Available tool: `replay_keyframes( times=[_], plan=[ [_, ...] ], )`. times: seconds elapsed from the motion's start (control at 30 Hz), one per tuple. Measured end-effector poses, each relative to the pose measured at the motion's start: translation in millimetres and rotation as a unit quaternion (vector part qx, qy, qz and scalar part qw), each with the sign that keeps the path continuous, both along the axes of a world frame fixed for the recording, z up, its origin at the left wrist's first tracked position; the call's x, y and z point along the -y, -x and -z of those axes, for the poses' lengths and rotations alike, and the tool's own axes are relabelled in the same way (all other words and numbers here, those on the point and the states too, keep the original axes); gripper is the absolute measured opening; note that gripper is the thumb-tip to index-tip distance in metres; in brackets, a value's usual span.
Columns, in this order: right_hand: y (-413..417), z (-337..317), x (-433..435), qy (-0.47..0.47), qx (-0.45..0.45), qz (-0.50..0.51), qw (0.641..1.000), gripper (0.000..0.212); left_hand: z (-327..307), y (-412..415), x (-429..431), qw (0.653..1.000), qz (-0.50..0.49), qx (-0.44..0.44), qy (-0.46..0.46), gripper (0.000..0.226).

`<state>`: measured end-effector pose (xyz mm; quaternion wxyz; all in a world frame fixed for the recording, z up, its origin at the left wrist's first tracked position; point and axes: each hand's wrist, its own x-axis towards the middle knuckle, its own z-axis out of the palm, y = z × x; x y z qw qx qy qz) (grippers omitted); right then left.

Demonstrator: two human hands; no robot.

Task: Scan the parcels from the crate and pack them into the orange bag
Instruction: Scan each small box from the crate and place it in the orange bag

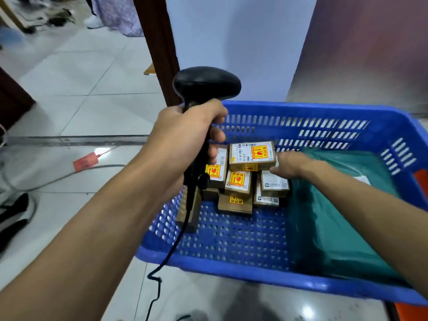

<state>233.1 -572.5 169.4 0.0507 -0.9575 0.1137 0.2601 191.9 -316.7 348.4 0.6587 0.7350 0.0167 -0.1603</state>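
My left hand (185, 133) grips the handle of a black barcode scanner (206, 85), held upright over the left end of the blue crate (231, 267). Several small brown cardboard parcels with yellow-and-red fragile stickers lie piled in the crate's far left part. My right hand (289, 164) reaches into the crate and grips the right end of the topmost parcel (252, 156), which shows a white label. A large green plastic mailer (335, 216) fills the crate's right half. An orange strip, possibly the orange bag (421, 179), shows past the crate's right rim.
The crate sits on a glossy tiled floor. The scanner's black cable (162, 262) hangs down in front of the crate. A red tag (85, 161) and a grey cable (58, 179) lie on the floor at left. A dark wooden post (157, 42) stands behind.
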Motion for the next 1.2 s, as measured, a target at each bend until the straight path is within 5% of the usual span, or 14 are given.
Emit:
replay_keyframes(
  times=[0.2, 0.3, 0.5, 0.63, 0.73, 1.2],
  plan=[
    [-29, 29, 32, -0.224, 0.027, 0.221, 0.949, 0.030, 5, -6, 9, 0.999, -0.021, 0.000, -0.025, 0.013],
    [-34, 37, 32, -0.308, -0.017, 0.251, 0.917, 0.019, 9, -6, 17, 0.999, -0.018, -0.002, -0.039, 0.013],
    [-46, 53, 24, -0.334, 0.012, 0.312, 0.889, 0.020, 8, -1, 38, 1.000, 0.021, 0.007, -0.021, 0.014],
    [-48, 58, 16, -0.391, 0.083, 0.373, 0.838, 0.038, 7, 2, 43, 0.998, 0.047, 0.004, -0.034, 0.017],
    [-48, 50, 13, -0.420, 0.098, 0.399, 0.809, 0.025, 8, 3, 43, 0.998, 0.046, 0.005, -0.031, 0.017],
    [-27, 17, 8, -0.449, 0.046, 0.335, 0.827, 0.057, 3, 10, 53, 0.997, 0.076, 0.027, -0.009, 0.020]
  ],
)
